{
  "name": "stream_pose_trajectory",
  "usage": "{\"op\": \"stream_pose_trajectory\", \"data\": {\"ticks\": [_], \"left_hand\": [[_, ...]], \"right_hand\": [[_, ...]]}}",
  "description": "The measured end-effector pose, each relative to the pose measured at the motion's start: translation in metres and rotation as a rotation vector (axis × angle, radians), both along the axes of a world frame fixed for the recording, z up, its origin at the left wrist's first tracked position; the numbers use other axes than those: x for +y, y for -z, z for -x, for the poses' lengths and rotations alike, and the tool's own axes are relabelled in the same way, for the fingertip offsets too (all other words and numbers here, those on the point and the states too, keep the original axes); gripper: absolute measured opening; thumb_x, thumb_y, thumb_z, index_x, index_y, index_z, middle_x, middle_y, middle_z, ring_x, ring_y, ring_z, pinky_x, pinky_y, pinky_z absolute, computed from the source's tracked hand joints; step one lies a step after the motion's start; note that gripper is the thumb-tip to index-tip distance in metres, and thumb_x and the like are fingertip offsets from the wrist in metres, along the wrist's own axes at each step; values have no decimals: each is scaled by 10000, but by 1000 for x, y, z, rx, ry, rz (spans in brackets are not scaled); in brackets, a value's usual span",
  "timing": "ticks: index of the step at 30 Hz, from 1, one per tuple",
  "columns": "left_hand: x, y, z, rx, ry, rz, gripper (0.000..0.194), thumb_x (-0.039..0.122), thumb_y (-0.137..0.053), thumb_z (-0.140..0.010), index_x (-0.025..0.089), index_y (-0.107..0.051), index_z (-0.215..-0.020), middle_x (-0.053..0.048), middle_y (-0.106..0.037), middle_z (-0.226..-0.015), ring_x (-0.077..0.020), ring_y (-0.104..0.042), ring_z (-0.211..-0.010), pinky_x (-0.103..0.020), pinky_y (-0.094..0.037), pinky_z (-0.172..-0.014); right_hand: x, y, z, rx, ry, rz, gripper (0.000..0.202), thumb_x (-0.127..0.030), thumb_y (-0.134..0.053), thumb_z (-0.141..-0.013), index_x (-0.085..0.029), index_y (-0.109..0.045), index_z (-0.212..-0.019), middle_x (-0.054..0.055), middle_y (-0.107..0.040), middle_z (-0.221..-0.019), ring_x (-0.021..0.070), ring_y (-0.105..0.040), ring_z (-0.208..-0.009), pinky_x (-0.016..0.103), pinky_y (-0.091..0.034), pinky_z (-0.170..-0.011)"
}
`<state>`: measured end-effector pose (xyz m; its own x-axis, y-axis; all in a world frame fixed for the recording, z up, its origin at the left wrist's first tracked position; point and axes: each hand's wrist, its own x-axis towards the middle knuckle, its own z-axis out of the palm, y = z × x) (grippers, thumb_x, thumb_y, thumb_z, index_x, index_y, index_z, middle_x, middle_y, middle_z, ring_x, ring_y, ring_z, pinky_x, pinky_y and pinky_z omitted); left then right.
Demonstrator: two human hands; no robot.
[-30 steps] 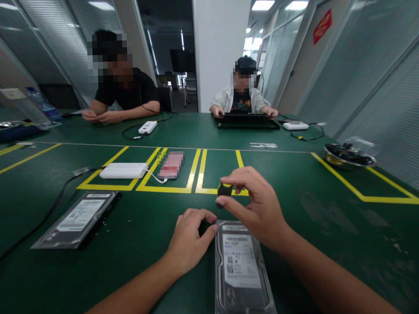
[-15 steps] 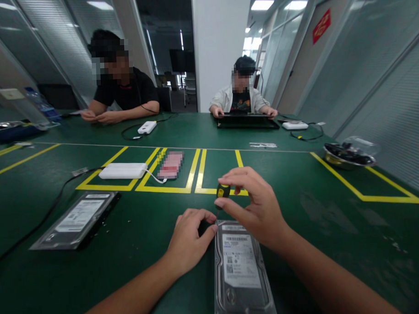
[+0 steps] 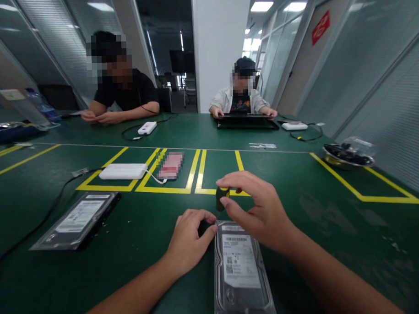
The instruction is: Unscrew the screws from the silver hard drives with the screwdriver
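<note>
A silver hard drive (image 3: pixel 243 270) with a white label lies on the green table, its far end towards the middle. My right hand (image 3: pixel 257 208) holds a black and yellow screwdriver (image 3: pixel 222 200) between thumb and fingers, upright over the drive's far left corner. Beside that corner is my left hand (image 3: pixel 193 237), its thumb and forefinger pinched close around the screwdriver's thin shaft. What lies between those fingertips is too small to make out.
To the left lies another hard drive (image 3: pixel 77 220), with small bits beside it. Further back are a white power bank (image 3: pixel 123 171), a cabled phone (image 3: pixel 171 165) and a bowl of dark items (image 3: pixel 349 156). Two people sit across the table; one holds a black panel (image 3: pixel 247 121).
The fingers of my right hand have shifted on the screwdriver, and its handle shows turned and more fully. My left hand and the drive have stayed put.
</note>
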<state>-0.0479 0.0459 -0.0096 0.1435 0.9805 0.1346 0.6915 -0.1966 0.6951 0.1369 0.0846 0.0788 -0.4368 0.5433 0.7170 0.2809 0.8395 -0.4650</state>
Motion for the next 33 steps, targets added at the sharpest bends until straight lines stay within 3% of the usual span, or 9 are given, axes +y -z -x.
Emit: {"op": "stream_pose_trajectory", "data": {"ticks": [6,16,19,22,25,33], "left_hand": [[0,1,0,-1,8,2,87,277,-621,-863,253,-651,-941,17,-683,-984,-229,-562,-1002,-382,-374,-864],[0,1,0,3,1,-3,99,280,-616,-864,254,-653,-952,12,-684,-999,-231,-561,-1009,-387,-377,-873],[0,1,0,5,8,-5,94,289,-613,-866,254,-653,-944,9,-684,-994,-234,-561,-1007,-387,-378,-868],[0,1,0,3,14,-2,94,290,-617,-864,259,-651,-946,14,-685,-992,-233,-563,-1007,-388,-377,-868],[0,1,0,-1,9,-2,100,288,-619,-862,263,-649,-954,20,-684,-997,-230,-562,-1014,-388,-378,-874],[-1,0,0,5,2,0,102,280,-611,-858,252,-654,-947,0,-690,-1008,-237,-564,-1015,-392,-384,-880]], "right_hand": [[-1,0,1,21,21,9,210,-191,-716,-829,-160,-683,-1034,45,-635,-924,146,-599,-873,290,-491,-765],[-2,-7,-5,-68,-18,-13,236,-114,-596,-872,-165,-650,-1096,47,-704,-1057,153,-624,-998,318,-494,-879],[-2,-8,-4,-62,-27,5,230,-144,-638,-863,-168,-663,-1091,63,-677,-1077,159,-616,-1019,314,-494,-884],[-2,-7,-3,-36,6,25,215,-215,-724,-829,-174,-684,-1036,53,-643,-985,153,-608,-931,293,-498,-809],[-1,-7,-4,-25,19,13,166,-191,-717,-832,-180,-677,-993,30,-647,-915,145,-601,-883,284,-491,-780],[0,-9,-8,-74,-10,8,235,-112,-621,-853,-163,-646,-1081,56,-697,-1056,154,-626,-979,305,-488,-862]]}}
